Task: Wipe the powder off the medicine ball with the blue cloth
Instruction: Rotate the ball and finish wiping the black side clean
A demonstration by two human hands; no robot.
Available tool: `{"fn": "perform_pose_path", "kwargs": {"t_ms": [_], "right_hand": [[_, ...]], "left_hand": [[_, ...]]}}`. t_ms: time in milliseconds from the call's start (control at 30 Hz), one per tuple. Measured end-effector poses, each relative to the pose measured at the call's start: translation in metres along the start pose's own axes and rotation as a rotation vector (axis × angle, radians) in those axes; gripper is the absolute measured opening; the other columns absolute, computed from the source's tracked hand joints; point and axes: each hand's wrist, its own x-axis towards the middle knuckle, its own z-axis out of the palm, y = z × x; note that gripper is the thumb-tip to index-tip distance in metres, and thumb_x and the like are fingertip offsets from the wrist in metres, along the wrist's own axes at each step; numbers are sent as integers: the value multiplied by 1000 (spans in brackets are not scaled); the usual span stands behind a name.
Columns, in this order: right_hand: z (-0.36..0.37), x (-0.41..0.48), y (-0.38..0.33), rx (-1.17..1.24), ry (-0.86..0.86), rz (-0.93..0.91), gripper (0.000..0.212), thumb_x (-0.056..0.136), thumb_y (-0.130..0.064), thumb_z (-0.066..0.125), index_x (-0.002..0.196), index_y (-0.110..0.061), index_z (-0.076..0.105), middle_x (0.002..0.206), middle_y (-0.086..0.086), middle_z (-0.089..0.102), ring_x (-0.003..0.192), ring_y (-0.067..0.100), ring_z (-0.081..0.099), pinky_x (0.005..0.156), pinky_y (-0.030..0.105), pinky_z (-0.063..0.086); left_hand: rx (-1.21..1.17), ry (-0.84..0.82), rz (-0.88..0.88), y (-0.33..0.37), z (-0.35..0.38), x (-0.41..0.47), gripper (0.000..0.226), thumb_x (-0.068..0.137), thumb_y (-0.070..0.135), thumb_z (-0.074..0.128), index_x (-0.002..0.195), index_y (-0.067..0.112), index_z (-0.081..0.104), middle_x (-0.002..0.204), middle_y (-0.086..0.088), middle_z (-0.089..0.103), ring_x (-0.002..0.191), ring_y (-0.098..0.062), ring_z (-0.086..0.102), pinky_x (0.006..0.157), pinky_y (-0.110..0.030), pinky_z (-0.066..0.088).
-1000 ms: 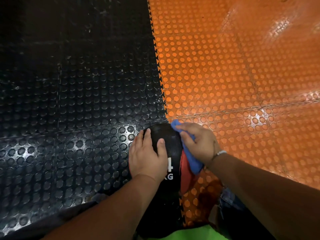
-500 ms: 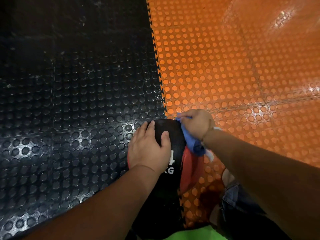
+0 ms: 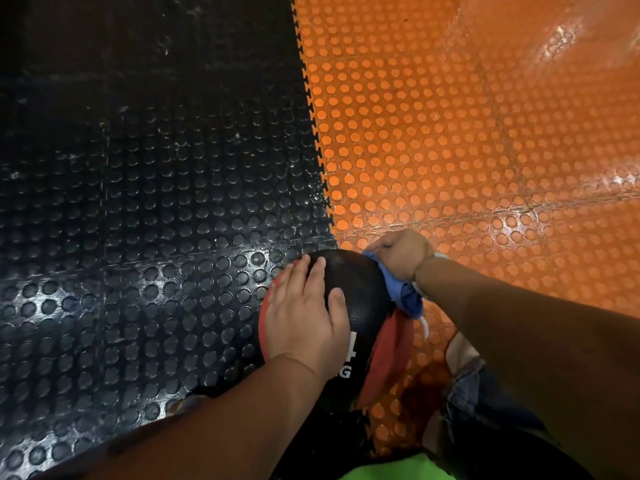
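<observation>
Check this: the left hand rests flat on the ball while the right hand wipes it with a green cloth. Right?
Wrong colour: the head view shows a blue cloth in the right hand. The left hand does rest flat on the ball.

The head camera looks steeply down, close over the studded floor mats [image 3: 173, 202].

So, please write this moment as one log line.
left hand: flat on medicine ball | right hand: grips blue cloth against ball
</observation>
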Motion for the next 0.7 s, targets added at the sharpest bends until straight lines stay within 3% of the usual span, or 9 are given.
{"fn": "perform_pose_path", "kwargs": {"t_ms": [100,167,233,300,400,533,600,633,700], "right_hand": [[8,-14,-12,-81,30,-298,25,94,-17,48,105,-22,70,108,1,67,91,17,60,83,24,47],[13,-36,-25,-228,55,-613,30,93,-22,43,109,-23,68,110,0,64,103,19,56,93,27,42],[15,-40,-29,-338,50,-759,37,88,-26,38,115,-25,64,111,1,64,105,20,55,95,31,42],[9,-25,-23,-300,36,-600,35,92,-23,41,122,-26,59,119,4,62,99,18,58,92,25,42],[1,-6,-21,-206,-5,-280,32,95,-19,44,125,-25,55,121,8,60,68,12,55,71,12,40],[8,-32,-32,-221,-18,-524,29,91,-20,53,118,-28,62,119,-1,63,105,15,59,96,21,42],[7,-40,-28,-177,-14,-621,27,90,-17,56,114,-24,66,115,-4,65,102,7,59,97,24,43],[4,-35,-25,-139,10,-600,25,89,-16,58,110,-23,68,111,-5,66,91,-2,60,90,20,46],[-2,-14,-21,-108,53,-440,21,90,-19,58,106,-25,70,104,-8,66,54,-12,53,57,1,42]], "left_hand": [[-9,4,24,-5,-3,-2,81,78,53,2,148,23,30,156,5,24,144,-14,14,119,-35,10],[-26,28,28,-6,-2,-3,77,80,51,8,143,17,39,151,-1,33,142,-19,23,117,-40,17],[-59,73,41,-5,2,-6,69,83,46,21,135,8,46,142,-9,45,135,-27,37,112,-47,28],[-85,130,78,-3,6,-10,62,84,40,32,131,2,47,134,-14,51,127,-33,45,107,-51,35],[-74,128,95,2,6,-9,67,84,41,31,136,0,41,136,-15,49,130,-32,43,111,-47,31],[-88,50,54,0,-1,-2,81,83,54,13,148,6,22,149,-9,35,139,-24,30,115,-42,22],[-98,23,43,-1,-3,0,85,80,56,7,151,8,11,153,-6,30,141,-21,25,116,-38,19],[-110,17,51,1,-3,2,86,80,56,6,151,8,7,153,-5,30,141,-20,25,116,-36,18],[-128,2,80,5,-4,6,85,82,55,8,151,8,3,152,-2,32,140,-19,26,116,-35,18]]}}
